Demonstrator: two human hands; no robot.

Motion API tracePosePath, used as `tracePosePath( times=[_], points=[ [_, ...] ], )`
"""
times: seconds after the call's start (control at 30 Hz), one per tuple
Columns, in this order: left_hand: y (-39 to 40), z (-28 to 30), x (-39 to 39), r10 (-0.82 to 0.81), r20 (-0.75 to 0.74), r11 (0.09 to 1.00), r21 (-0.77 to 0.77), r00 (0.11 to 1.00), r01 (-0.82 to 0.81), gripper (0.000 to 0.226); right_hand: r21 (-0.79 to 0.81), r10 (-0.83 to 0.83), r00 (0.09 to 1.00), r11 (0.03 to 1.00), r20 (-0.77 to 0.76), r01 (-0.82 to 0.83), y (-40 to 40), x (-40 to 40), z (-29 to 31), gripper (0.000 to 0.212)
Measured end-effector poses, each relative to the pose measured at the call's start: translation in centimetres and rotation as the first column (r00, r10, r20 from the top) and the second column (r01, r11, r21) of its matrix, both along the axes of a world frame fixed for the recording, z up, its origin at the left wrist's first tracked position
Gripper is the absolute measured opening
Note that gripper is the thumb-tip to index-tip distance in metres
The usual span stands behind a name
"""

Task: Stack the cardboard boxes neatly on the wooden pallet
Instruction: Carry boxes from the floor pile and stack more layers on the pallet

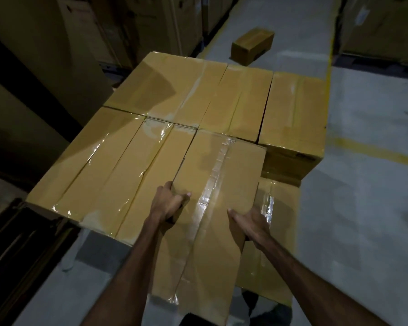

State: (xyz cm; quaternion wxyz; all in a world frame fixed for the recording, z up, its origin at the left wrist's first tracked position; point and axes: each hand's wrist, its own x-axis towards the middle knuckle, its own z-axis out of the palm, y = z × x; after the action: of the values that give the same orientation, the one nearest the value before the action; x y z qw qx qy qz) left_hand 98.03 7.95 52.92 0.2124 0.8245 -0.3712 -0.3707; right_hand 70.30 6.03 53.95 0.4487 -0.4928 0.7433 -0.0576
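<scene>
A long taped cardboard box (212,184) lies lengthwise in front of me, its far end level with the top of the stack (174,102), its near end sticking out towards me. My left hand (169,202) grips its left edge, fingers curled over the top. My right hand (250,223) holds its right edge, thumb on top. The stack's top layer holds several long boxes side by side. A lower box (276,231) shows to the right of the held one. The pallet is hidden under the stack.
A single small box (252,45) lies on the grey floor beyond the stack. Tall cartons (151,22) line the left side and the far right (382,27). Yellow floor lines (372,149) run along the right. Dark flattened material (17,245) lies at the left.
</scene>
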Motion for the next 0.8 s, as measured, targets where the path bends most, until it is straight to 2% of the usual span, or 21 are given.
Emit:
tracePosePath(
  times=[0.43, 0.6, 0.73, 0.8],
  points=[
    [-4.3, -2.6, 1.4, -0.09, 0.053, 0.99, 0.113, 0.995, 0.083, 0.118, 0.004, 0.011, 1.0, 1.0, -0.014, -0.011, -4.3, 2.2, -2.7, 0.093],
    [-5.1, -3.6, 1.8, -0.094, 0.031, 0.99, 0.112, 0.995, 0.09, 0.113, 0.015, 0.008, 1.0, 1.0, -0.009, -0.008, -5.0, 2.7, -4.1, 0.092],
    [-5.8, -4.4, 2.8, -0.107, -0.055, 0.99, 0.09, 0.993, 0.111, 0.089, 0.011, -0.005, 1.0, 1.0, 0.0, 0.005, -5.5, 2.6, -4.8, 0.089],
    [-6.3, -5.3, 3.5, -0.12, -0.035, 0.988, 0.096, 0.992, 0.123, 0.091, 0.011, -0.011, 1.0, 1.0, -0.013, 0.011, -5.8, 2.5, -5.1, 0.089]
  ],
)
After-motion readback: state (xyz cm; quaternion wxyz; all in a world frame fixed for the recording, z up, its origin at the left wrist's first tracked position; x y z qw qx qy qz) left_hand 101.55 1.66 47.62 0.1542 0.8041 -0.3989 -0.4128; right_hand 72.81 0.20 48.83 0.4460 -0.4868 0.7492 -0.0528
